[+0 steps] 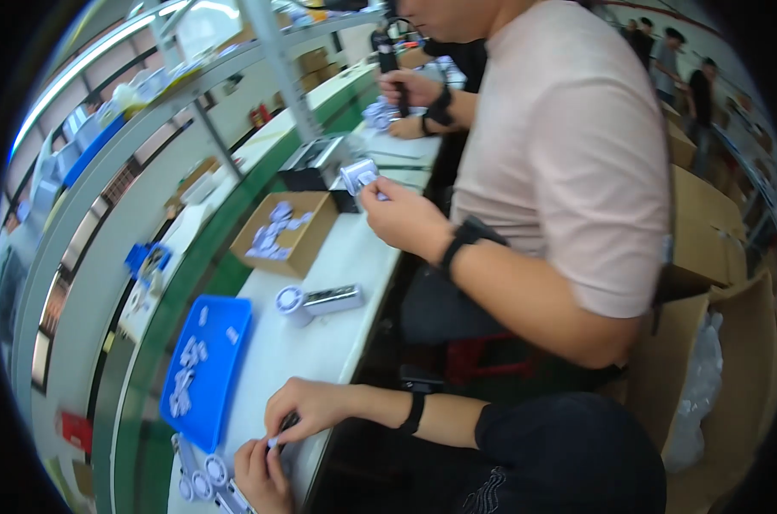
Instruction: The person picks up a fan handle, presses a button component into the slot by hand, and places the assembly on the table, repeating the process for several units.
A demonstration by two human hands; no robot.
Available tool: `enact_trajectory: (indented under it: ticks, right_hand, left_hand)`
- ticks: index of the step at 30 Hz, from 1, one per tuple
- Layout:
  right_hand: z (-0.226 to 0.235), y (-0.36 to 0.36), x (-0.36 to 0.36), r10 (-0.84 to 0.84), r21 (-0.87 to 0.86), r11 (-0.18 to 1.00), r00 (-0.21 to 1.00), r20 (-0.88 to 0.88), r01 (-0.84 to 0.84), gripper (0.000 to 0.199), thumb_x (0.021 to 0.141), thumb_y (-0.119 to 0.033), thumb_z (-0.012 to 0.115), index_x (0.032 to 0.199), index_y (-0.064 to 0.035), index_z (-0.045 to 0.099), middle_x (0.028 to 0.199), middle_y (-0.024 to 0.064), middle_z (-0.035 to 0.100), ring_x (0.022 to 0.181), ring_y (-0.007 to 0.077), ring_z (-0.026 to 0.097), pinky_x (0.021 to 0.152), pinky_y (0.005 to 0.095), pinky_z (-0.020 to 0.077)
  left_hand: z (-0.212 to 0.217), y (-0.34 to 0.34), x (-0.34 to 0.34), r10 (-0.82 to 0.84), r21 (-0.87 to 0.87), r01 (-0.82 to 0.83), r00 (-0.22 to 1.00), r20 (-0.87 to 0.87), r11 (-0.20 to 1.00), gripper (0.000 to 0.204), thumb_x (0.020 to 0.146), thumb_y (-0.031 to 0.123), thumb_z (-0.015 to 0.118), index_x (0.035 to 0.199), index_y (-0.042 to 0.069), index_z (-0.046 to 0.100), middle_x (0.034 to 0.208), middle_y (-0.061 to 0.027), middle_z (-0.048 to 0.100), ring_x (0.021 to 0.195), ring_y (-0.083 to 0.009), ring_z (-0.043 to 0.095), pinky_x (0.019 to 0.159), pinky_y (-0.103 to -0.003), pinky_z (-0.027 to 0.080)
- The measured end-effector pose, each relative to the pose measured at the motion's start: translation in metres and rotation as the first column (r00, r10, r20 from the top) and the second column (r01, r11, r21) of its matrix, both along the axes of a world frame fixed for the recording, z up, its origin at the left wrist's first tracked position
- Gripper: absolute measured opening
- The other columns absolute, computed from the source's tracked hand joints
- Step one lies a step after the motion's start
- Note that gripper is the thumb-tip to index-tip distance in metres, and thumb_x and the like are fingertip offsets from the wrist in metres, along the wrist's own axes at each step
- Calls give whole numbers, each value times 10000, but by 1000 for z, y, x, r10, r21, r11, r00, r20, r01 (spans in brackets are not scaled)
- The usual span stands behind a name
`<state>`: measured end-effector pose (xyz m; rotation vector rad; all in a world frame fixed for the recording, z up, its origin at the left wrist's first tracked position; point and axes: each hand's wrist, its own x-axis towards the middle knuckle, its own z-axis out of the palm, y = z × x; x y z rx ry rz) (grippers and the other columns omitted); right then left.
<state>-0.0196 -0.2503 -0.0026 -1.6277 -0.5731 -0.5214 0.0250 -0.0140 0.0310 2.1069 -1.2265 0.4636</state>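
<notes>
Fingertips of both hands pinch one small white part (pixel 273 442) at the table edge. Right hand (pixel 307 409) sits over it at one o'clock; left hand (pixel 260 474) under at six, nearer the white rings (pixel 202 480). Blue tray (pixel 205 370) lies at eleven o'clock.

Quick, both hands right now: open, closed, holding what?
Left hand: pinched shut on a small white part.
Right hand: closed on the same small white part.
</notes>
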Motion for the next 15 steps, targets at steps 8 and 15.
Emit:
enact_trajectory:
  ticks: [8,15]
  right_hand:
    - [7,7,-19,-96,-40,994,994,56,98,125,906,-79,815,1006,-6,824,1037,142,806,914,297,776,831,368,625]
    - [3,18,-34,-201,-55,978,979,20,202,140,941,-65,777,1050,15,817,1111,147,796,979,321,773,882,366,618]
  left_hand:
    - [7,-5,-15,106,70,-108,994,36,992,145,953,11,768,1095,-14,781,1154,-177,738,1073,-374,706,933,-452,562]
    - [11,-5,-21,42,-34,-49,982,-186,998,210,932,8,785,1138,-32,789,1119,-174,751,1081,-343,718,942,-419,569]
